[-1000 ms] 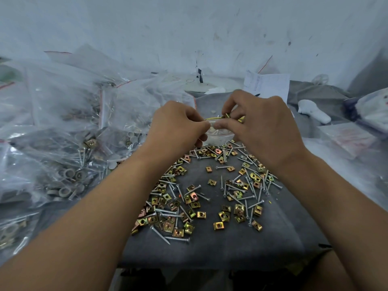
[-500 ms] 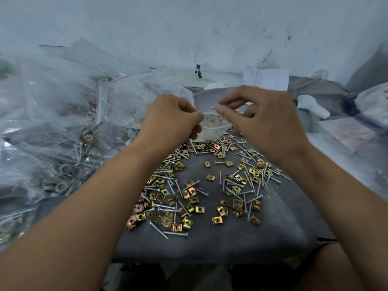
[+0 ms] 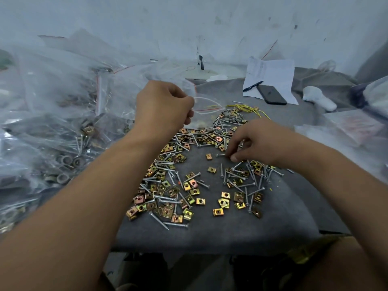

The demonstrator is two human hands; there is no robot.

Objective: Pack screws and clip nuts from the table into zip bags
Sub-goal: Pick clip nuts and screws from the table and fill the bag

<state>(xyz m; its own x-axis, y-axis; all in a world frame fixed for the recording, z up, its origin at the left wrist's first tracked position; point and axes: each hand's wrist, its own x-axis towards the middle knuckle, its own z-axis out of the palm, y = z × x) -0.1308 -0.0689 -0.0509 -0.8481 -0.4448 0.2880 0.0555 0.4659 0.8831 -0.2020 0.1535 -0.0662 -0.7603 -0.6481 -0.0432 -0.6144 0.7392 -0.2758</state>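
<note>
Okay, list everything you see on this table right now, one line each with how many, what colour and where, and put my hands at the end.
clip nuts: many, gold, scattered mid-table
screws: many, silver, mixed among the clip nuts
zip bag: one, clear, held up above the pile
filled bags: a heap, clear, table's left side
wire: one, yellow, behind the pile
paper: one sheet, white, back right
pen: one, dark blue, on the paper
phone: one, black, on the paper
table cover: one, grey
left hand: grips the zip bag
right hand: fingertips down in the pile, what they pinch is unclear
</note>
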